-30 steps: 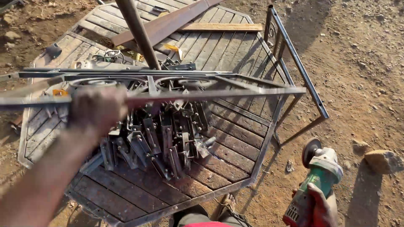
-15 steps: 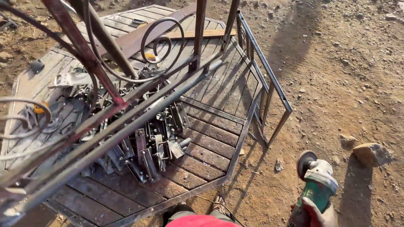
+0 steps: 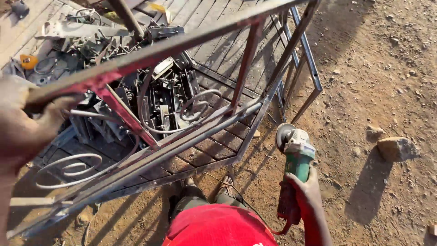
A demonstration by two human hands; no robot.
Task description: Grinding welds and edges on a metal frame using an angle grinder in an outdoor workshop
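Rusty metal frame [image 3: 182, 132] with scroll bars tilts above the slatted platform [image 3: 227, 54] (head view); the left hand [image 3: 34, 116] clamps its top bar. Well apart, the right hand [image 3: 302, 191] grips a green angle grinder [image 3: 296, 152] over dirt.

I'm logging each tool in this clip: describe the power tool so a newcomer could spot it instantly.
Start from the slatted metal platform filling the upper left, then look past its near right corner to the bare dirt. There the right hand holds an angle grinder, disc pointing away. Its green body sets it apart from the rusty brown metalwork and stones nearby.
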